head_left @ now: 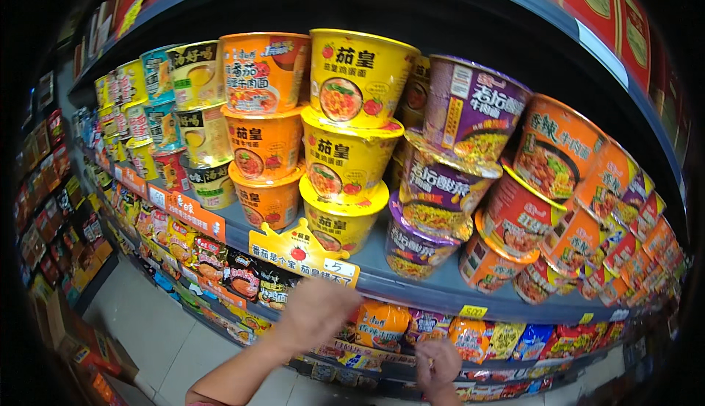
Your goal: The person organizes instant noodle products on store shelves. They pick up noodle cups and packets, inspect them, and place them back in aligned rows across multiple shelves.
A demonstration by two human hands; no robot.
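1. In the head view, the left hand [317,316] is seen in front of the shelf edge [433,288], its fingers curled under and its back turned to the camera; because of blur and angle, it cannot be told how far it is opened or whether anything is held.
2. The three-high stack of yellow instant-noodle cups [346,160] is set on the shelf above and beyond the left hand, slightly to its right; its long axis is upright, tilted a little by the lens.
3. Between hand and stack, a yellow crown-shaped sign [294,247] and a white price tag [341,269] are fixed at the edge; whether the tag is touched cannot be told.
4. The right hand [438,363] is placed lower, its fingers loosely bent, with no held thing visible; noodle packets [383,324] are seen beyond it.
5. The yellow stack is flanked by orange cups [262,145] and purple cups [449,185]; the left hand is nearer to it.
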